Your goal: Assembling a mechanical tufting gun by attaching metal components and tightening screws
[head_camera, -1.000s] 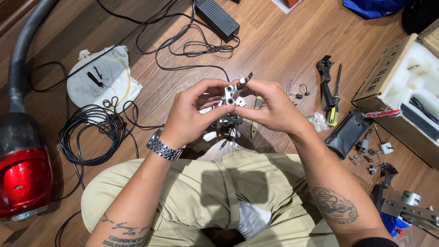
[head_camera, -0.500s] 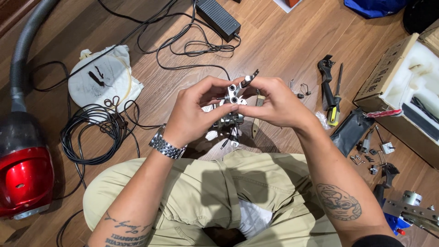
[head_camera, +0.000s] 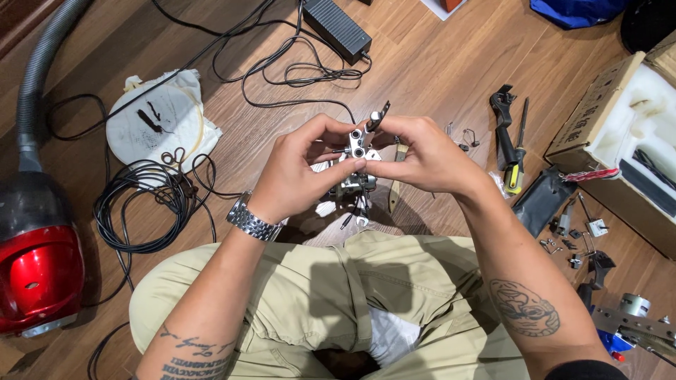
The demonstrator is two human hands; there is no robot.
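Both hands meet over my lap, above a wooden floor. My left hand [head_camera: 299, 172], with a steel watch on its wrist, pinches a small silver metal assembly [head_camera: 358, 158] from the left. My right hand [head_camera: 428, 160] grips the same assembly from the right, fingers curled around its top. A dark rod sticks up from the part at an angle. Its lower end, with small wires and a bracket, hangs between the two hands.
A red vacuum cleaner [head_camera: 36, 264] with grey hose stands at left. Coiled black cable [head_camera: 144, 204], a white cloth bag [head_camera: 158, 119] and a black power brick [head_camera: 336, 27] lie ahead. Pliers and a screwdriver [head_camera: 512, 141], loose small parts and an open cardboard box [head_camera: 620, 134] lie right.
The hands have drawn closer around the metal assembly and tilted it slightly; the grip stays the same throughout.
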